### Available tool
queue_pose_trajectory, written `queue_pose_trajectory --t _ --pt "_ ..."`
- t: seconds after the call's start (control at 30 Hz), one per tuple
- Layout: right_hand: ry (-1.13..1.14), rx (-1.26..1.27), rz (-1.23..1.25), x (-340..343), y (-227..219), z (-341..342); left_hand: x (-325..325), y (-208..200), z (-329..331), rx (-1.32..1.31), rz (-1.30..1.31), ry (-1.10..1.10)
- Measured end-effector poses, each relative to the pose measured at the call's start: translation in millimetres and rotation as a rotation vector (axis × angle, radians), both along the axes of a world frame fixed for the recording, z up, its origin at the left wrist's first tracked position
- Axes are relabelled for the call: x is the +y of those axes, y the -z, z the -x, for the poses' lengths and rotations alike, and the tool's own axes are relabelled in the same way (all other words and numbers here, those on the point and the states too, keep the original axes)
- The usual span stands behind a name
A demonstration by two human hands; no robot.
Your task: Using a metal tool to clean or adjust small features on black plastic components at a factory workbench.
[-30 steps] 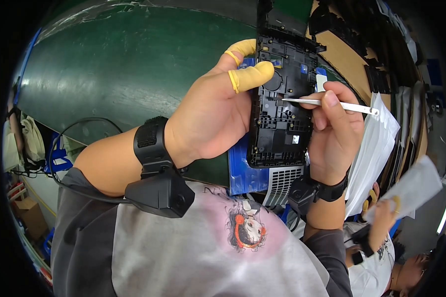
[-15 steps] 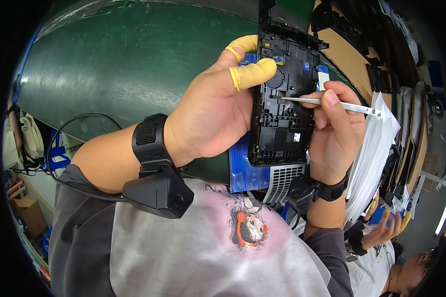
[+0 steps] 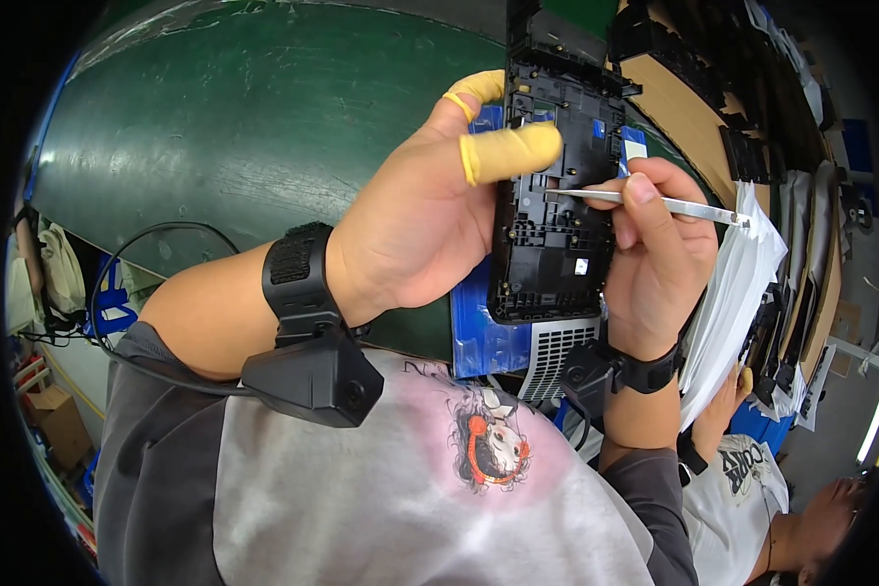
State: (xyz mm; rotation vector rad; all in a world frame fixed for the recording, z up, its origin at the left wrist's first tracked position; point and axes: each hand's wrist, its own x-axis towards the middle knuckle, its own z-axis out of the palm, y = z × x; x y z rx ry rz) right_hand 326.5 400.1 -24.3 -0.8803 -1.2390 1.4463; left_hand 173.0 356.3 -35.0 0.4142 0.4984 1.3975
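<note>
Bright, even light is falling from overhead, leaving only soft shadows under the hands. A pale sheen is glaring off the green bench (image 3: 244, 127), and a lamp strip (image 3: 874, 415) is burning white at the right rim. The fisheye is bending edges and blackening the corners. The centre is staying sharp while the rim is softening.

Left thumb (image 3: 511, 151) slid a bit higher across the black frame (image 3: 554, 195), tweezers (image 3: 645, 202) tip seems moved slightly inward, co-worker's hand (image 3: 728, 391) now lower at right.
</note>
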Motion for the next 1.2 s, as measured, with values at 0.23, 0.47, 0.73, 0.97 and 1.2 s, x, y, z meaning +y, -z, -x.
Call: queue_pose_trajectory --t 0.23,0.47,0.73,0.97,1.2 --pt "0.009 0.093 -0.013 5.1 -1.6 -1.5 6.8 3.8 1.0 0.233 -0.014 -0.082" --pt "0.261 0.203 -0.076 35.6 -3.0 -54.8 91.0 -10.1 42.0 0.427 0.029 0.017" --pt "0.331 0.159 -0.037 38.0 -0.9 -58.1 285.6 -12.8 97.9 2.047 0.095 -1.073" --pt "0.346 0.136 -0.013 43.3 7.1 -54.4 316.0 0.3 -75.6 2.083 -0.560 -0.172" --pt "0.024 0.077 0.073 60.5 11.4 -62.9 334.0 -9.0 -88.0 2.371 -0.767 0.384"
